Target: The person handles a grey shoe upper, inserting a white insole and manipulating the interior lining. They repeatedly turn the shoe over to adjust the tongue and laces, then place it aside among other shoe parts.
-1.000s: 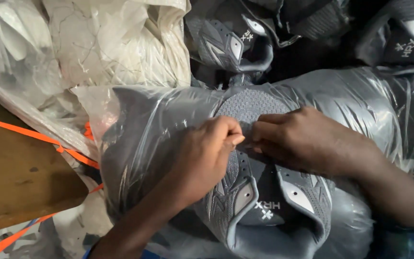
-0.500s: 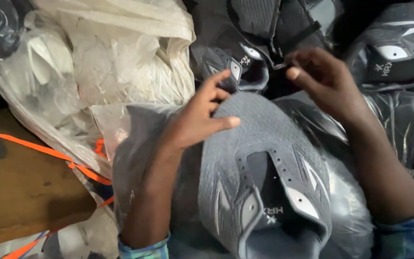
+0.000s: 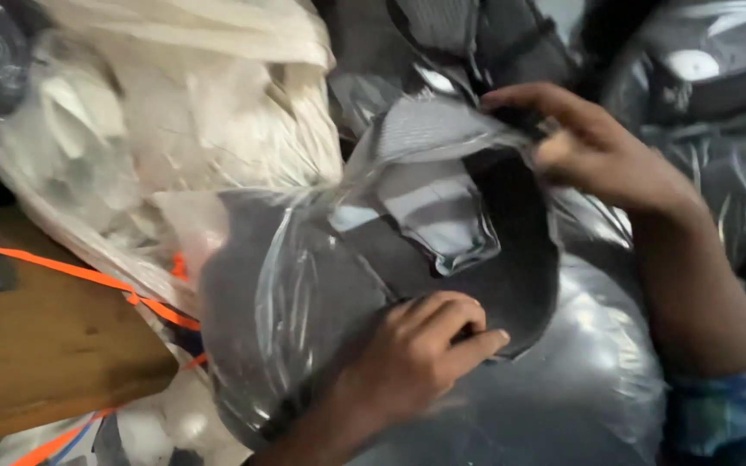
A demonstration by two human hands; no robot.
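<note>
A grey knit shoe upper (image 3: 511, 259) lies in the middle of the view, on top of a clear plastic bag (image 3: 304, 302) full of grey pieces. My left hand (image 3: 412, 362) grips the piece's near edge with curled fingers. My right hand (image 3: 597, 151) pinches its far edge and lifts it, so the piece is folded up and its dark inner side shows. The picture is blurred by motion.
A clear bag of white pieces (image 3: 174, 138) lies at the upper left. More grey shoe uppers in plastic (image 3: 701, 78) are piled at the back and right. A wooden board (image 3: 45, 345) with an orange strap (image 3: 71, 272) sits at the lower left.
My right hand has come back to the piece and raised its far edge, turning it over. My left hand slid down from the top of the piece to its near edge.
</note>
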